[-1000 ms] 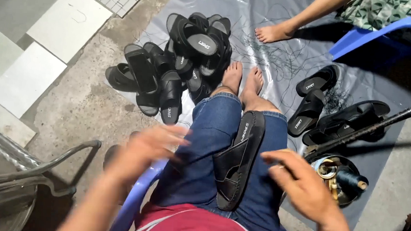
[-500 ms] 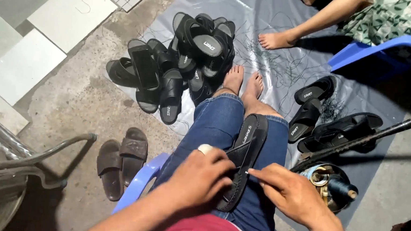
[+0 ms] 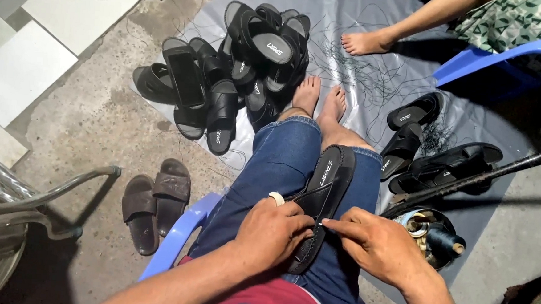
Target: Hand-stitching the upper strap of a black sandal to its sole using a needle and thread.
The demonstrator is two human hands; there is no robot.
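A rough concrete floor point(image 3: 80, 136) is lying under a blue plastic chair point(image 3: 183, 224). On the near lap, the left hand point(image 3: 272, 232) is clasping a black rubber sandal point(image 3: 320, 198); the right hand point(image 3: 380, 244) is pinching its edge. Farther off, a pile of black sandals point(image 3: 238, 64) is sitting on a grey plastic sheet point(image 3: 364, 15).

Heap of black sandals point(image 3: 238, 70); brown slippers point(image 3: 155, 204); thread spools point(image 3: 432, 236)

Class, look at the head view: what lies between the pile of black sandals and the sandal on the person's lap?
In the head view, between the pile of black sandals and the lap sandal lie the person's bare feet and denim-covered legs.
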